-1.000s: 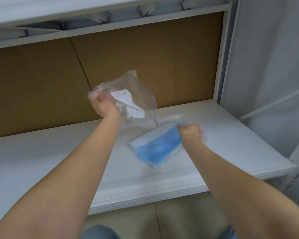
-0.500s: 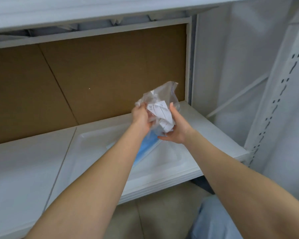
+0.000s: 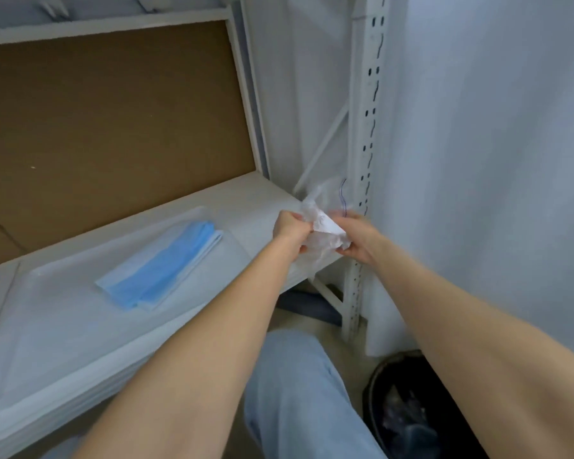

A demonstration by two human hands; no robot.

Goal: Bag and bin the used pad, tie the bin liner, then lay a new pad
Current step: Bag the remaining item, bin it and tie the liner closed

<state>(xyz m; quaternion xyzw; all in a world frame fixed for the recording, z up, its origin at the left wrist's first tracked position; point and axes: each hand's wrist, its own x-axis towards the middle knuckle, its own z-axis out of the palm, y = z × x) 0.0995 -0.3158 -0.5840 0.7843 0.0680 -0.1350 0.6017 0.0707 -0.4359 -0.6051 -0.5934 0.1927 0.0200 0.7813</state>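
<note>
Pad (image 3: 159, 265) first: blue, folded flat, lying untouched on the white shelf (image 3: 256, 197), well to the left of both hands, and it looks clean enough that I'd call it the fresh one, though that's a guess. Over at the shelf's right end the action is on a clear plastic bag (image 3: 318, 226) with a white label, scrunched into a wad. The left hand (image 3: 290, 231) has its fingers curled tight into one side, and the right hand (image 3: 357, 238) pinches the other, just beside the perforated upright post (image 3: 367, 127). Down at bottom right sits the dark bin (image 3: 376, 385), its liner (image 3: 405, 422) already holding something shiny, partly hidden under the right forearm. So where can this slip? Springy film like this wants to unfurl once the grip loosens, and a loose wad dropped from this height could drift past the rim onto the floor. The bin's mouth is half out of sight, so aim is the worry. A left forearm swinging back across the shelf could also drag the pad off its spot.
</note>
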